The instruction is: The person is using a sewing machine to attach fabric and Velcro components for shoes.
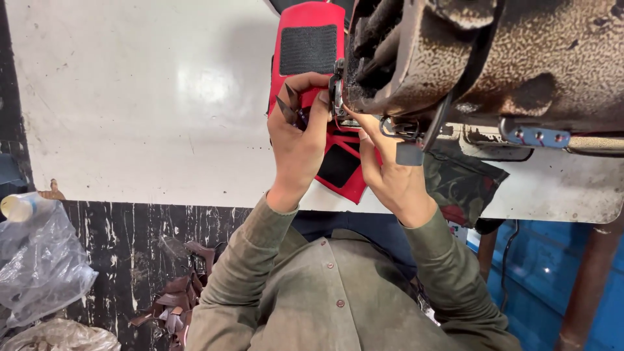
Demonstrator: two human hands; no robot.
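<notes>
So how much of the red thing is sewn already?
Part of the red fabric piece, with a black patch, lies past the sewing machine, so it looks fed through. The left hand, also holding small scissors, presses the middle by the needle while the right hand guides it. The near end with another black patch looks left; stitches aren't visible.

Table top [130, 97]: we see a smooth, glossy white surface, scuffed and stained.
Red piece [311, 45]: matt cloth with rough black fuzzy patches.
Sewing machine [520, 58]: pitted, rusty-looking brown metal.
Bag [39, 260]: thin, crinkled clear plastic.
Sleeves [247, 273]: matt olive cloth.
Scraps [175, 299]: brown, leather-like.
</notes>
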